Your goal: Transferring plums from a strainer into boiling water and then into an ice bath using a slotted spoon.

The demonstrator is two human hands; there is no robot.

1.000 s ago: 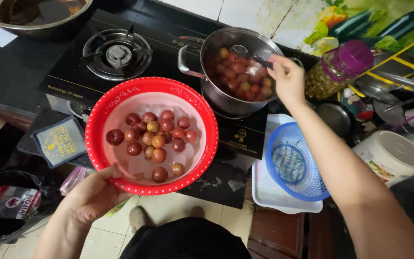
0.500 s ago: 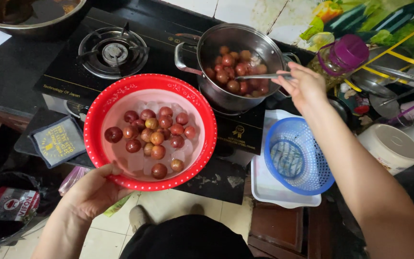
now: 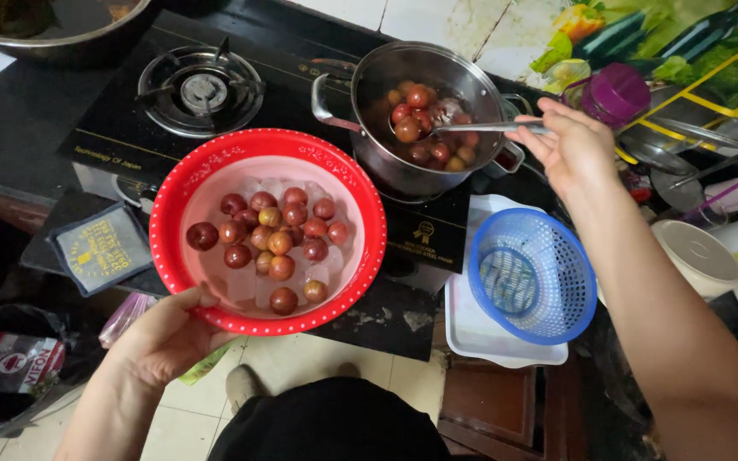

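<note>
bowl (image 3: 177, 201) of fruit (image 3: 271, 243): centre | pot (image 3: 471, 85): 1 o'clock | burner (image 3: 202, 90): 11 o'clock | basket (image 3: 531, 273) on tray (image 3: 471, 337): 3 o'clock

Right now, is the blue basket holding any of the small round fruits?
No. The blue basket sits empty on the white tray, while the fruits lie in the red bowl and the steel pot.
</note>
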